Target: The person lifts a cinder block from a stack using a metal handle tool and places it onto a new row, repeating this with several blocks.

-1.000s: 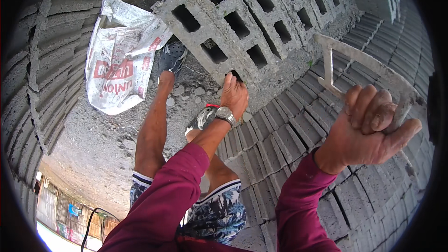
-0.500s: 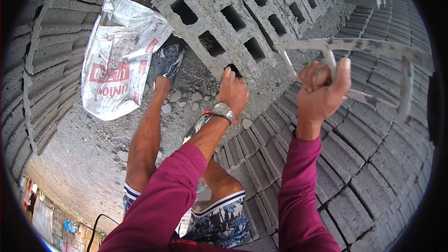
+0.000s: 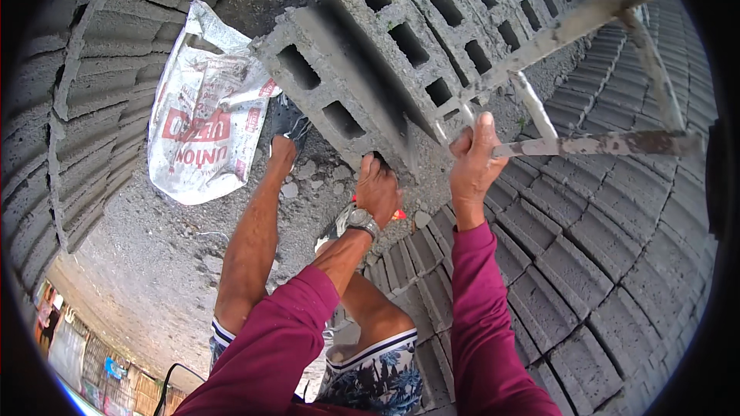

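My left hand point(image 3: 378, 191) is closed on the near end of a grey hollow concrete block point(image 3: 317, 96), its fingers hooked into the end hole. The block leans away from the row of hollow blocks point(image 3: 420, 27) beside it, with a dark gap between them. My right hand point(image 3: 475, 166) is wrapped round one end of a worn metal frame point(image 3: 566, 35) with pale, chipped bars. The frame is raised and tilted to the right of the blocks. Near the block's lower right corner the picture is blurred.
A white printed sack point(image 3: 196, 119) lies on the gravelly ground left of the block. Stacked concrete blocks point(image 3: 570, 254) fill the right side, and another stack point(image 3: 100, 85) curves along the left. My feet stand close to the block, among small stones point(image 3: 308, 173).
The block in my left hand has come apart from its neighbours, tipping toward me and left. My right hand has moved left and lower, and the metal frame has swung to a steeper slant.
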### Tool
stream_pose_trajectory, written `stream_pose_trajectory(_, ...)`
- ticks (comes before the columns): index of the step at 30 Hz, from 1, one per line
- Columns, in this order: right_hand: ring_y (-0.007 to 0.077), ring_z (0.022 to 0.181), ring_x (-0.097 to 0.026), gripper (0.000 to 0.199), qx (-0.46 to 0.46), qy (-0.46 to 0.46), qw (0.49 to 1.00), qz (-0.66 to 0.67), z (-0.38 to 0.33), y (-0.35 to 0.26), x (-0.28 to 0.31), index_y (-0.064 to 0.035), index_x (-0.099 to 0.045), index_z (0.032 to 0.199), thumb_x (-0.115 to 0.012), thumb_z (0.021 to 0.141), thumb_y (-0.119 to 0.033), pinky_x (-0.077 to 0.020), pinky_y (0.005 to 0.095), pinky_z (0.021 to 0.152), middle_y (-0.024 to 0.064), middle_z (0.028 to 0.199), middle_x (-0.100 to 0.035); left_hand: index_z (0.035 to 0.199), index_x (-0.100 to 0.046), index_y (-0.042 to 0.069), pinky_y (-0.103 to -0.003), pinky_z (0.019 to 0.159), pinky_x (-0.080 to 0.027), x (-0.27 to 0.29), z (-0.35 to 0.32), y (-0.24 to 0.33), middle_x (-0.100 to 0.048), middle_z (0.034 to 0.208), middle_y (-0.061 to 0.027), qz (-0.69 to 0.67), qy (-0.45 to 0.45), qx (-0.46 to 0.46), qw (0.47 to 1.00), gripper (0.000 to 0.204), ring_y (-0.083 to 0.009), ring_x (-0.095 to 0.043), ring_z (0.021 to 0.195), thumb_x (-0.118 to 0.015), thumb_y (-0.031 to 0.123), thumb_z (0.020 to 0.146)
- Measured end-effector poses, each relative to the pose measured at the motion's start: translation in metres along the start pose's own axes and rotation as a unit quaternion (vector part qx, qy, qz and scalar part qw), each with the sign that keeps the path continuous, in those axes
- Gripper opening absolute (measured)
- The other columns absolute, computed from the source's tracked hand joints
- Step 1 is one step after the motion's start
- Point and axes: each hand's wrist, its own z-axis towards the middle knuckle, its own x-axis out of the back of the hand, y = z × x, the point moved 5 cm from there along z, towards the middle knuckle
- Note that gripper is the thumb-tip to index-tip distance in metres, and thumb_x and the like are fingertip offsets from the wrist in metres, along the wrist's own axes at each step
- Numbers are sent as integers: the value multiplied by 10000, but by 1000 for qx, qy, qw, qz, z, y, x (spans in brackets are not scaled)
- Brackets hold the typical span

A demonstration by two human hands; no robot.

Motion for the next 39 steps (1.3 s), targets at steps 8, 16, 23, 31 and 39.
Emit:
stream_pose_trajectory(8,76,440,-327,473,-53,129,988,73,-16,-85,99,-73,-502,626,-549,1000,-358,-268,260,455,-14,517,-416,846,-692,-56,-474,1163,-207,26,22,22,-679,874,-189,8,-5,8,1000,404,-302,-541,1079,-750,322,716)
stream_pose_trajectory(16,88,400,-298,495,-219,303,926,56,-102,-65,150,-68,-489,603,-546,1000,-358,-247,273,425,-22,475,-358,751,-702,-29,-476,1106,-254,35,67,45,-693,794,-191,1,-94,7,996,336,-329,-563,997,-736,301,693)
stream_pose_trajectory(23,82,465,-379,424,-325,393,855,93,-144,-36,143,-64,-542,655,-584,978,-335,-277,255,450,-18,544,-424,740,-709,-21,-463,1107,-261,34,74,58,-695,812,-189,54,-72,13,996,369,-314,-571,988,-782,331,659)
stream_pose_trajectory(31,89,556,-480,396,-381,378,837,104,-69,110,152,-34,-649,780,-602,978,-374,-370,275,506,-1,604,-525,708,-692,-61,-469,1088,-302,36,65,39,-663,765,-213,153,-29,22,988,471,-363,-577,998,-821,384,626)
stream_pose_trajectory(39,76,520,-437,367,-326,379,844,195,-24,158,126,-49,-609,697,-647,945,-316,-350,256,487,-30,616,-497,679,-419,-22,-437,774,-405,75,46,22,-472,848,-139,53,-106,58,991,575,-279,-470,829,-890,309,673)
